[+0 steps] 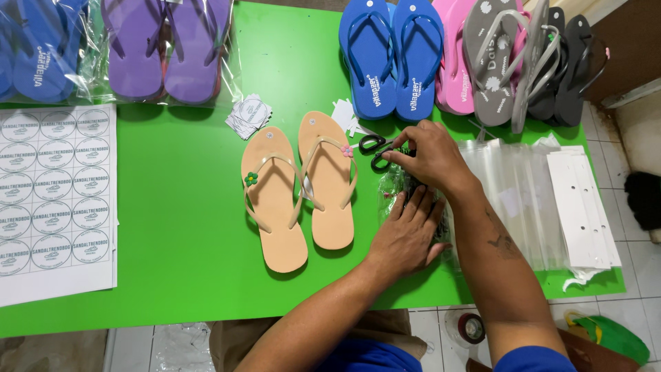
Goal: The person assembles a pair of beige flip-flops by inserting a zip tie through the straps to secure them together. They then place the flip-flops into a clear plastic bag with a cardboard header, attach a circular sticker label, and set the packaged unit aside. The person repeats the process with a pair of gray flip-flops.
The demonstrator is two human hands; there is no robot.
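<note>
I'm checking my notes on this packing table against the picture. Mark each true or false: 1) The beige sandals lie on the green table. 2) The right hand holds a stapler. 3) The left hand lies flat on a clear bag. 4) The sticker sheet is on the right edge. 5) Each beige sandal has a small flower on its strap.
1) True: the beige sandals lie on the green table.
2) False: the right hand is at black scissors.
3) True: the left hand presses a clear bag.
4) False: the sticker sheet lies at the left.
5) True.
</note>
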